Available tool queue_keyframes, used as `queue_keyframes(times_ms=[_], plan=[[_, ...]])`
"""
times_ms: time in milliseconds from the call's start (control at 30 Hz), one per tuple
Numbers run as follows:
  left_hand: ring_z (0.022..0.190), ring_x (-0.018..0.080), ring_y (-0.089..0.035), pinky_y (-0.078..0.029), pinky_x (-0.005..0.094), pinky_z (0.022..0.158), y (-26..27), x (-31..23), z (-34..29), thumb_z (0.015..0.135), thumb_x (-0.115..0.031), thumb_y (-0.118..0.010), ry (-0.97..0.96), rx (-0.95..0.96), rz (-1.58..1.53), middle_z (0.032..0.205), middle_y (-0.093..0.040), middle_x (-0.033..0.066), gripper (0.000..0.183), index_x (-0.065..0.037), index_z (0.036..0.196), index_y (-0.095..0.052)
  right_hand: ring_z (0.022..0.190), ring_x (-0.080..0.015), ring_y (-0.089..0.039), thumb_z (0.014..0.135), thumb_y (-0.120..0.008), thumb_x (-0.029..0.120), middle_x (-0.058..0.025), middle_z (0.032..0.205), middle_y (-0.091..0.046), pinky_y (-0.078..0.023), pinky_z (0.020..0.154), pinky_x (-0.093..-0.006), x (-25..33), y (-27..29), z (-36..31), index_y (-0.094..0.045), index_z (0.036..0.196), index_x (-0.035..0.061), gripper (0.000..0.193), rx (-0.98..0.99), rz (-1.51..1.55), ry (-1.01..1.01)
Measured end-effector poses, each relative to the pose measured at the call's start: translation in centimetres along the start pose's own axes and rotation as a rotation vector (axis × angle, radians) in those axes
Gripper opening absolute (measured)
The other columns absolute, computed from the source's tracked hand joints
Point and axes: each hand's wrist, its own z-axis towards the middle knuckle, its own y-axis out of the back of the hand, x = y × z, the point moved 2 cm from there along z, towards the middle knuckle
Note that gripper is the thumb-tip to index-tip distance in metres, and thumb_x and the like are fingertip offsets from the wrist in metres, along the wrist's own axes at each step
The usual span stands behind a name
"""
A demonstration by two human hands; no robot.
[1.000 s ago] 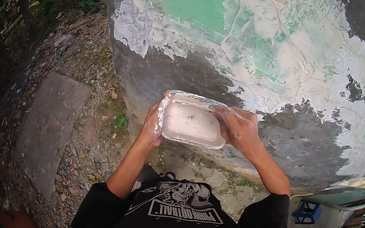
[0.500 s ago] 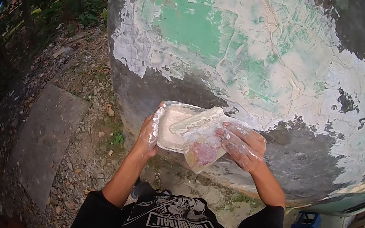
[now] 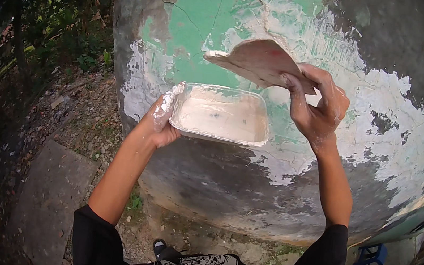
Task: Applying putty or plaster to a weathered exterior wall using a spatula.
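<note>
My left hand [image 3: 163, 118] grips the left end of a clear plastic tub [image 3: 217, 137], its thumb coated white. Pale, creamy filler [image 3: 222, 113] coats the tub's inside. Up and to the right, my right hand [image 3: 319, 101] pinches a thin, bent, plaster-smeared sheet [image 3: 261, 64] between thumb and fingers. That sheet is held up against or close before the wall [image 3: 199, 29]; whether its far edge touches cannot be told. Old green paint and rough white patches cover the wall, with bare grey between and a crack running down from the top.
A flat grey slab [image 3: 54, 192] lies on the stony ground at the left. Dark plants [image 3: 60, 21] grow beyond it. At the lower right stands a blue stool [image 3: 370, 258] near the wall's foot. My sandalled foot [image 3: 159, 244] shows below.
Both hands have risen toward the wall. The sheet, which was over the tub with a thick roll of filler on its edge, has left the tub and moved up to the green area.
</note>
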Motion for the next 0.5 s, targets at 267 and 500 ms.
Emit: queue_keyframes(times_ms=[267, 500], plan=[[0.101, 0.0290, -0.063, -0.059, 0.0380, 0.082, -5.6, -11.0, 6.0, 0.096, -0.032, -0.048, 0.034, 0.334, 0.056, 0.119, -0.057, 0.0219, 0.050, 0.007, 0.126, -0.044, 0.077, -0.0205, -0.068, 0.078, -0.066, 0.006, -0.0157, 0.085, -0.069, -0.052, 0.069, -0.0308, -7.2, -3.4, 13.1, -0.063, 0.093, -0.0038, 0.018, 0.127, -0.077, -0.307], [0.107, 0.0312, -0.060, -0.057, 0.0401, 0.086, -6.9, -15.8, 9.5, 0.095, -0.027, -0.049, -0.012, 0.338, 0.096, 0.122, -0.054, 0.0219, 0.047, 0.006, 0.127, -0.043, 0.080, -0.0261, -0.069, 0.074, -0.068, 0.009, -0.0186, 0.086, -0.069, -0.053, 0.072, -0.0336, -11.2, -8.4, 18.7, -0.067, 0.093, -0.0032, 0.022, 0.246, -0.022, -0.329]])
